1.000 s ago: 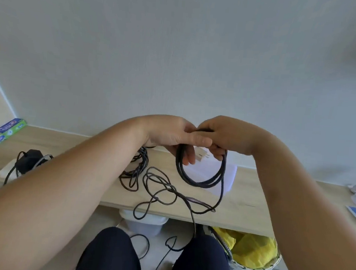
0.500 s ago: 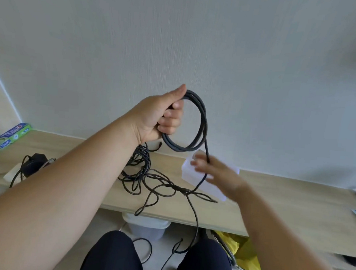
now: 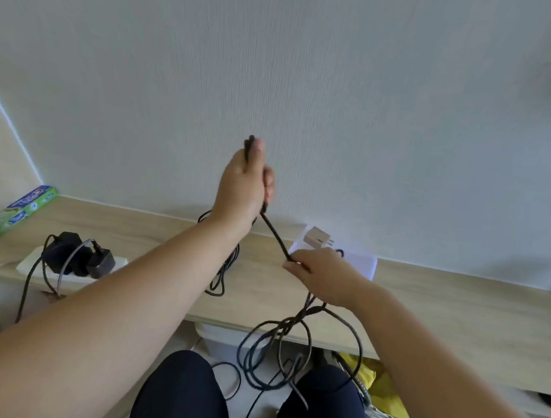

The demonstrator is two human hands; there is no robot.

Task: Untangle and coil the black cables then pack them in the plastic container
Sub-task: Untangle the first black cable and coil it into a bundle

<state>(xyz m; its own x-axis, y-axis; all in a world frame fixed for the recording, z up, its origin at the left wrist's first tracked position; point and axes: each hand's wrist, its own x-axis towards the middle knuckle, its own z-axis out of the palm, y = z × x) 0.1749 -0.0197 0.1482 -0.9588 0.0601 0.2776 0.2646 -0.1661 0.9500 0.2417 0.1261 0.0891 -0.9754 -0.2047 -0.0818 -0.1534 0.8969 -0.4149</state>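
Black cable [image 3: 275, 237] runs taut between your hands: left hand [image 3: 244, 190] clenched round its upper part, right hand [image 3: 323, 277] pinching it lower down. Loose loops dangle beneath the right hand.

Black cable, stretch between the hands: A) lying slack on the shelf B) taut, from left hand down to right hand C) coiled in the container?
B: the black cable runs straight from the raised left hand down to the right hand, both gripping it.
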